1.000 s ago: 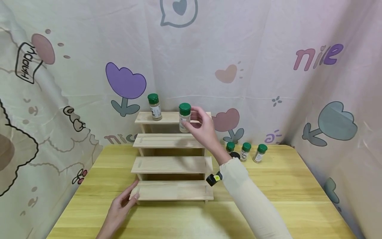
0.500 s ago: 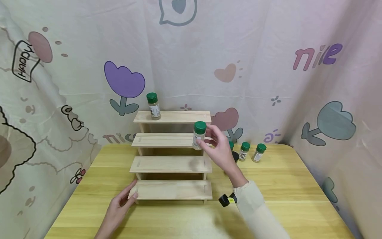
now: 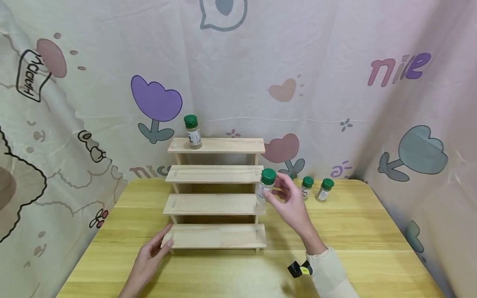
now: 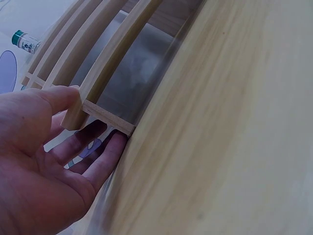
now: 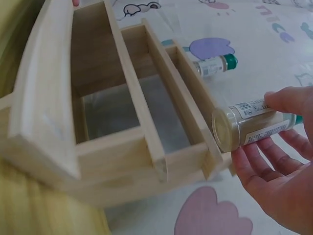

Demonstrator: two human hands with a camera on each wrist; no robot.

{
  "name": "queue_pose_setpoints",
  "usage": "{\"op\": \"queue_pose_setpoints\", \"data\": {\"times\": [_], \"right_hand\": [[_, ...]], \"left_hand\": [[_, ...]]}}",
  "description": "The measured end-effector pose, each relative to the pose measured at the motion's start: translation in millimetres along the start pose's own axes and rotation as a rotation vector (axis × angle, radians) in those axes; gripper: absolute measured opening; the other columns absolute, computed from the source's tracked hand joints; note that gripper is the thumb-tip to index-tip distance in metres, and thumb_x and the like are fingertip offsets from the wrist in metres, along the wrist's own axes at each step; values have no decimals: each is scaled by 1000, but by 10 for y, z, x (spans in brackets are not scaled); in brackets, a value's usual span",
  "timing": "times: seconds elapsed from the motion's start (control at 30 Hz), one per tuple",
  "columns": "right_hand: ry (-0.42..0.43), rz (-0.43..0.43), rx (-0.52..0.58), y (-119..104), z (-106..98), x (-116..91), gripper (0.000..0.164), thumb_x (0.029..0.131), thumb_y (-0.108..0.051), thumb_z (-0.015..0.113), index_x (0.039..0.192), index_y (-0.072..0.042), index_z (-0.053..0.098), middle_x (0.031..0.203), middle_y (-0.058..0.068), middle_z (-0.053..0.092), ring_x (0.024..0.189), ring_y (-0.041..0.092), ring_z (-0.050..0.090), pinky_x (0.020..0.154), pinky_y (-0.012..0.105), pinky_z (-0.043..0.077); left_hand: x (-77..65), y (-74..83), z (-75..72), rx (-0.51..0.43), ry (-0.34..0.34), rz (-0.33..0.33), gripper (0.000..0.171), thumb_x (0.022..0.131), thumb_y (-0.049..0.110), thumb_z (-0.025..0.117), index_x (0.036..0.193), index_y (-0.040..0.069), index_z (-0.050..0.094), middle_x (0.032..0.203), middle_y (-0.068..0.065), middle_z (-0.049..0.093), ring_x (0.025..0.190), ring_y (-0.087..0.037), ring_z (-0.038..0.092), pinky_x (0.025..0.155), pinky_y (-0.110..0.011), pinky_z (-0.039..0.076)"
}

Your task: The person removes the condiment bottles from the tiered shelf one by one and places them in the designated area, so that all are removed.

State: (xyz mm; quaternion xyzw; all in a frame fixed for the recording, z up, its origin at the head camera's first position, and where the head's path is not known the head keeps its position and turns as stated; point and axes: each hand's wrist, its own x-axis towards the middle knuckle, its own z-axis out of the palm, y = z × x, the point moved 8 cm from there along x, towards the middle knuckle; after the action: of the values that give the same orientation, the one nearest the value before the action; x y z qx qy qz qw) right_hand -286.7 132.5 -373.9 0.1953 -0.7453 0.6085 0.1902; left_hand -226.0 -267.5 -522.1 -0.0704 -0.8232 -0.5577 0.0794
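Note:
My right hand [image 3: 292,205] grips a green-capped spice jar [image 3: 265,188] at the right end of the second and third steps of a pale wooden tiered rack [image 3: 214,205]. In the right wrist view, thumb and fingers wrap this clear jar [image 5: 252,125], its base towards the rack. At the rack's bottom left corner, my left hand [image 3: 149,256] holds the lowest step. The left wrist view has the thumb on the board's end and the fingers beneath the board. A similar spice jar [image 3: 193,134] stands upright on the top step, towards the left.
To the right of the rack, two more green-capped jars [image 3: 306,188] [image 3: 324,190] stand on the wooden table [image 3: 354,231]. A bit of another green cap shows behind my right hand. Close behind the table hangs a printed cloth [image 3: 231,82].
The right hand has carried its jar from in front of the top step downward and to the right, to the rack's right edge. The left hand keeps its hold on the lowest step.

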Motion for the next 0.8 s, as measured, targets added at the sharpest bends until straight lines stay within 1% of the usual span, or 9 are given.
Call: {"op": "queue_pose_setpoints", "data": {"times": [0.07, 0.2, 0.37, 0.5, 0.63, 0.8], "right_hand": [[20, 1, -15, 27, -83, -64, 49, 88, 4, 79, 132, -3, 60, 114, 12, 70, 103, 20, 66, 92, 33, 59], [47, 5, -26, 116, -243, -176, 49, 87, 6, 78, 132, -1, 60, 112, 15, 69, 101, 18, 66, 90, 32, 60], [61, 29, -37, 237, -429, -273, 48, 87, 8, 77, 131, 1, 59, 114, 17, 68, 102, 16, 65, 89, 25, 58], [83, 46, -57, 290, -582, -333, 50, 86, 11, 77, 132, 5, 57, 117, 19, 67, 105, 12, 65, 90, 22, 58], [123, 59, -78, 339, -744, -371, 50, 86, 12, 76, 132, 6, 57, 117, 16, 67, 107, 9, 65, 91, 22, 57], [161, 61, -100, 409, -898, -401, 48, 87, 11, 76, 131, 3, 59, 115, 11, 67, 106, 11, 65, 91, 21, 57]], "left_hand": [[1, 12, 0, 3, -2, 7, 50, 105, 16, 61, 150, -1, 49, 155, -28, 40, 130, 13, 37, 102, -6, 35], [1, 23, 2, 10, -9, 17, 49, 105, 15, 61, 150, -1, 49, 155, -29, 40, 130, 12, 36, 103, -7, 34], [11, -8, 10, 13, -14, -4, 50, 106, 18, 60, 151, 1, 48, 156, -26, 40, 130, 14, 35, 103, -6, 33], [15, -18, 4, 23, -7, -15, 50, 106, 19, 61, 151, 2, 49, 156, -24, 42, 130, 15, 36, 103, -5, 32], [11, 0, -1, 27, -5, -10, 50, 106, 19, 61, 151, 1, 49, 156, -24, 42, 130, 13, 36, 103, -5, 32], [-4, 24, -8, 20, 3, -1, 49, 105, 18, 62, 150, 2, 50, 156, -24, 42, 130, 12, 37, 102, -6, 34]]}}
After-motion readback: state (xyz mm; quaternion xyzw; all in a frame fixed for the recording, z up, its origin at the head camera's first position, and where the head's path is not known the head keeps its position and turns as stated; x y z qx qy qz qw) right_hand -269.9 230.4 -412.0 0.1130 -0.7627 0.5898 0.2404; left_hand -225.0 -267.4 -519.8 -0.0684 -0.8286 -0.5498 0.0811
